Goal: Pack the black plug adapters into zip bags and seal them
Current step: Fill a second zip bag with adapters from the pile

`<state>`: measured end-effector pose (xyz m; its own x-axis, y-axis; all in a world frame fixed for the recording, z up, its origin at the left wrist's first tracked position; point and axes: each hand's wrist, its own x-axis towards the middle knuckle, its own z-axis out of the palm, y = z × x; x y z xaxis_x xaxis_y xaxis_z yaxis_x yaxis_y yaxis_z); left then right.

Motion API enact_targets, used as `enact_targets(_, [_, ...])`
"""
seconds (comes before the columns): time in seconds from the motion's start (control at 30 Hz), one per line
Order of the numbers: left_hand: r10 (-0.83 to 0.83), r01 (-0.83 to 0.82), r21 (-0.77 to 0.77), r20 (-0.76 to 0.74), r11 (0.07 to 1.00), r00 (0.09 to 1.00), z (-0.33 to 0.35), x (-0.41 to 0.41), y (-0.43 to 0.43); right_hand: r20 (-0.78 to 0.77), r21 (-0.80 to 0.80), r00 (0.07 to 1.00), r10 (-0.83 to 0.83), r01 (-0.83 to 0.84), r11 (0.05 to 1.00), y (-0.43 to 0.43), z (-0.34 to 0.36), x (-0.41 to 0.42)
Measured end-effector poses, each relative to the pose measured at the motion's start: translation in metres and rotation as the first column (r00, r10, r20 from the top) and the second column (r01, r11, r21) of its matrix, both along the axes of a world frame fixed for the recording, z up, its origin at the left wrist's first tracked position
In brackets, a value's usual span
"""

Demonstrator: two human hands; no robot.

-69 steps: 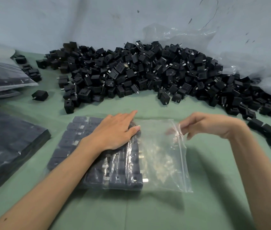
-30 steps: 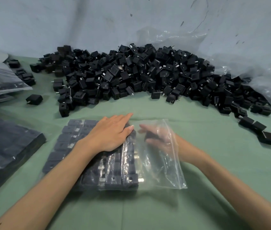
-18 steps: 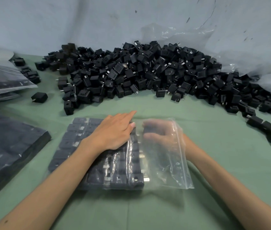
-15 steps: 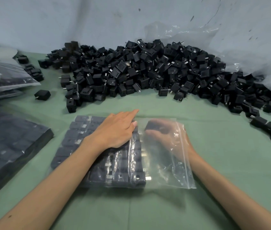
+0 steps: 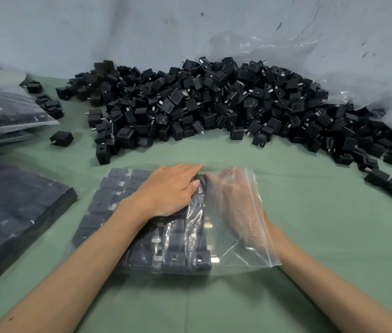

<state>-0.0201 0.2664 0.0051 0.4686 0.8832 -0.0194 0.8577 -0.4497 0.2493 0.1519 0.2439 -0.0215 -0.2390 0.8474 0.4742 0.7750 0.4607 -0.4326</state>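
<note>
Adapters (image 5: pixel 108 205) lie packed in neat rows inside a clear bag (image 5: pixel 245 248), filling its left part. The bag lies flat on the green bench (image 5: pixel 310 236), just in front of the person. Its right part is slack, wrinkled plastic, and the zip edge runs along the right side.

The left hand (image 5: pixel 168 191) rests palm down on top of the bag, over the far rows. Its fingers are straight and close together, pressing the plastic onto the adapters beneath.

The right hand (image 5: pixel 233 195) is inside the bag through the mouth on the right and shows only as a pale shape through the film. Its fingers reach toward the far right end of the rows, where a dark adapter sits just beside the left fingertips. Whether they pinch that adapter or only push it I cannot tell — the plastic blurs them.

Beyond the bag, a big pile (image 5: pixel 214 109) of loose black adapters stretches across the bench to the wall (image 5: pixel 118 27), with crumpled clear sheet (image 5: pixel 370 80) behind its right end. One stray adapter (image 5: pixel 61 138) lies apart to the left of the pile. Filled bags (image 5: pixel 10 111) are stacked at the far left, and a flat dark pack (image 5: pixel 10 207) lies nearer — left of the bag, well apart from it.
</note>
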Motion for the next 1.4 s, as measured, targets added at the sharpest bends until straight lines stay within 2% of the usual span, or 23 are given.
enact_targets(0.13, [-0.016,0.016,-0.006,0.012,1.0,1.0,-0.001,-0.001,0.001,-0.078,0.012,0.997,0.001,0.0,1.0,0.004,0.002,-0.006])
enact_targets(0.27, [-0.023,0.023,-0.003,0.028,1.0,0.999,-0.002,-0.001,0.001,-0.273,-0.191,0.961,-0.051,-0.003,0.982,0.003,-0.005,0.0])
enact_targets(0.37, [-0.02,0.019,0.006,0.063,1.0,0.998,-0.002,-0.001,0.0,-0.298,-0.118,0.954,0.003,-0.04,0.992,-0.001,-0.007,0.0])
enact_targets(0.43, [-0.02,0.02,0.009,0.092,1.0,0.996,-0.001,-0.001,0.0,-0.348,-0.132,0.937,0.028,-0.079,0.988,-0.005,0.0,-0.002])
enact_targets(0.5, [-0.023,0.021,0.017,0.105,1.0,0.994,-0.001,0.0,-0.001,-0.382,-0.096,0.924,0.016,-0.057,0.994,-0.007,0.003,-0.002])
enact_targets(0.57, [-0.027,0.024,0.036,0.106,0.999,0.994,-0.002,0.001,-0.001,-0.342,-0.094,0.939,-0.017,-0.017,0.995,-0.006,0.004,-0.001])
enact_targets(0.67, [-0.04,0.035,0.06,0.089,0.998,0.995,-0.004,0.003,-0.001,-0.235,-0.176,0.972,-0.029,-0.013,0.984,-0.006,0.005,0.002])
enact_targets(0.87, [-0.071,0.065,0.09,0.07,0.994,0.995,-0.004,0.004,-0.001,-0.176,-0.284,0.984,0.018,-0.069,0.956,-0.015,0.015,0.008])
enact_targets(0.9, [-0.077,0.071,0.091,0.073,0.993,0.994,-0.003,0.005,-0.001,-0.128,-0.261,0.991,0.046,-0.079,0.962,-0.015,0.012,0.013])
enact_targets(0.93, [-0.083,0.076,0.083,0.085,0.994,0.993,-0.001,0.007,-0.001,-0.077,-0.188,0.997,-0.018,0.003,0.982,-0.011,0.006,-0.003])
enact_targets(1.0, [-0.081,0.077,0.04,0.135,0.996,0.988,0.002,0.011,-0.002,0.018,-0.25,0.999,-0.047,0.05,0.967,-0.023,0.008,-0.015])
enact_targets(1.03, [-0.082,0.082,0.007,0.172,0.997,0.982,0.005,0.012,-0.002,-0.027,-0.133,0.992,-0.121,0.117,0.984,-0.023,0.002,-0.02])
enact_targets(1.07, [-0.084,0.096,-0.045,0.211,0.994,0.974,0.009,0.011,0.0,-0.138,-0.183,0.99,-0.009,-0.016,0.983,-0.024,-0.002,-0.02])
enact_targets(1.1, [-0.086,0.118,-0.12,0.241,0.986,0.967,0.016,0.01,0.002,-0.051,-0.205,0.997,0.063,-0.072,0.976,-0.018,-0.01,-0.009])
enact_targets(1.13, [-0.088,0.143,-0.206,0.254,0.968,0.963,0.024,0.009,0.006,-0.059,-0.047,0.998,0.033,-0.036,0.998,-0.008,-0.009,-0.007])
enact_targets(1.2, [-0.101,0.173,-0.327,0.225,0.929,0.969,0.039,0.008,0.02,-0.059,-0.063,0.997,-0.047,0.043,0.997,-0.006,-0.004,0.007])
enact_targets(1.3, [-0.147,0.199,-0.343,0.172,0.918,0.974,0.049,0.019,0.04,-0.193,-0.15,0.981,0.028,-0.058,0.987,-0.002,-0.007,0.005])
enact_targets(1.37, [-0.119,0.206,-0.356,0.25,0.911,0.961,0.043,0.028,0.048,-0.229,-0.106,0.973,0.033,-0.058,0.993,-0.007,-0.003,-0.004])
enact_targets(1.4, [-0.089,0.209,-0.371,0.314,0.905,0.945,0.037,0.03,0.05,-0.193,-0.088,0.981,0.026,-0.043,0.995,-0.009,0.001,-0.002])
